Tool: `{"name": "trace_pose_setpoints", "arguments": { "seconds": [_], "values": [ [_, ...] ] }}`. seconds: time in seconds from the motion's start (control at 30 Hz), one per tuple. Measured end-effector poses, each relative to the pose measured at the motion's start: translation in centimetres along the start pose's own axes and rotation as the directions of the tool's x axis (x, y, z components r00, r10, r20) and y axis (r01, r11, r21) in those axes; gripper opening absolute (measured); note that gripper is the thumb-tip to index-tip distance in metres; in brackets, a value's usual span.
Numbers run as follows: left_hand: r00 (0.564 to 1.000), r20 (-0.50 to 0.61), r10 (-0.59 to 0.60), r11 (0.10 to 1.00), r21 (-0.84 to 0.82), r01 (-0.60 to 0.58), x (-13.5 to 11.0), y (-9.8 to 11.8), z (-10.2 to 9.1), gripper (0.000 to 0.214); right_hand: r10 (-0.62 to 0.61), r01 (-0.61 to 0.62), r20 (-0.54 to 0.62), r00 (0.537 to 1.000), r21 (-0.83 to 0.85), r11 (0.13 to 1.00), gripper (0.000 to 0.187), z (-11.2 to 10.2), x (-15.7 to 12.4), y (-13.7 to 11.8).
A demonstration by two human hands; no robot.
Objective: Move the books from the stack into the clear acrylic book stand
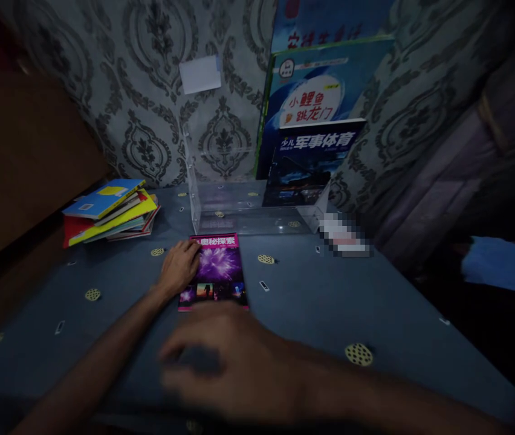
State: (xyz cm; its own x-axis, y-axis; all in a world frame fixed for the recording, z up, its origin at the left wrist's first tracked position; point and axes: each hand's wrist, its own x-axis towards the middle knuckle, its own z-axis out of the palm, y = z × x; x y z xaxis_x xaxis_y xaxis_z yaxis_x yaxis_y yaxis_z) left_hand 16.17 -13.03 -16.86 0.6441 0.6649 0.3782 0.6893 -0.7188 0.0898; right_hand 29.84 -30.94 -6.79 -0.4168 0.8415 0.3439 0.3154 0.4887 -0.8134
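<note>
while three books (309,166) stand at the right side of the rack (255,222), the purple book (219,264) lies flat on the table (303,308) in front and a pile (106,200) lies to the left, so i judge the work only partly done, with these left outside. the left hand (182,264) rests on the purple book's left edge, but whether it grips i cannot tell. the right hand (234,362), blurred, hangs nearer the viewer, its fingers loosely curled, apart from the thumb, with nothing visible between.
</note>
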Motion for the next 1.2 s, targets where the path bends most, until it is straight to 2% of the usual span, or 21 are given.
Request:
{"name": "trace_pose_setpoints", "arguments": {
  "seconds": [0.07,0.17,0.27,0.33,0.5,0.7,0.8,0.87,0.93,1.0,1.1,1.2],
  "values": [
    [1.0,0.012,-0.023,0.999,0.036,0.023,0.0,0.2,-0.1,0.027,0.087,-0.097,-0.146,0.985,-0.061,0.993,0.018,-0.6,0.3,3.1],
    [0.999,-0.002,-0.047,0.999,0.015,0.047,-0.1,0.0,0.0,0.025,0.156,-0.252,-0.377,0.913,-0.22,0.942,0.021,-2.2,0.0,9.0],
    [0.993,-0.055,-0.101,0.994,-0.04,0.099,-0.2,-0.9,0.3,0.024,0.14,-0.314,-0.422,0.896,-0.376,0.872,0.025,-3.9,-0.9,13.6],
    [0.988,-0.077,-0.134,0.99,-0.053,0.13,-0.1,-1.7,0.4,0.024,0.147,-0.336,-0.412,0.899,-0.434,0.836,0.026,-4.8,-1.4,15.0],
    [0.984,-0.066,-0.166,0.985,-0.053,0.163,-0.1,-3.1,0.2,0.024,0.121,-0.296,-0.353,0.928,-0.499,0.814,0.028,-5.4,-1.6,15.0],
    [0.991,0.006,-0.137,0.991,-0.004,0.137,-0.4,-2.0,-0.3,0.025,0.136,-0.291,-0.331,0.934,-0.482,0.827,0.03,-5.1,-1.4,14.7],
    [0.994,0.042,-0.1,0.995,0.018,0.099,-0.5,-1.6,-0.4,0.03,0.172,-0.32,-0.37,0.913,-0.388,0.864,0.028,-4.9,-1.4,14.6],
    [0.995,0.052,-0.085,0.996,-0.011,0.085,-0.4,-1.7,-0.4,0.033,0.23,-0.341,-0.372,0.899,-0.267,0.901,0.029,-4.6,-1.3,14.4],
    [0.995,0.071,-0.074,0.996,-0.037,0.077,-0.2,-1.8,-0.6,0.034,0.26,-0.312,-0.311,0.914,-0.13,0.941,0.033,-4.1,-1.3,14.0],
    [0.993,0.096,-0.069,0.997,-0.034,0.073,-0.1,-1.7,-1.0,0.036,0.234,-0.245,-0.219,0.947,-0.023,0.969,0.036,-3.6,-1.3,13.6],
    [0.992,0.102,-0.076,0.997,0.041,0.072,-0.4,-0.2,-2.0,0.038,0.195,-0.187,-0.159,0.968,0.068,0.98,0.036,-3.1,-1.3,13.4],
    [0.991,0.123,-0.043,0.997,0.063,0.036,-1.5,2.9,-3.2,0.041,0.239,-0.229,-0.26,0.936,0.07,0.971,0.032,-3.4,-1.2,13.8]
  ]
}}
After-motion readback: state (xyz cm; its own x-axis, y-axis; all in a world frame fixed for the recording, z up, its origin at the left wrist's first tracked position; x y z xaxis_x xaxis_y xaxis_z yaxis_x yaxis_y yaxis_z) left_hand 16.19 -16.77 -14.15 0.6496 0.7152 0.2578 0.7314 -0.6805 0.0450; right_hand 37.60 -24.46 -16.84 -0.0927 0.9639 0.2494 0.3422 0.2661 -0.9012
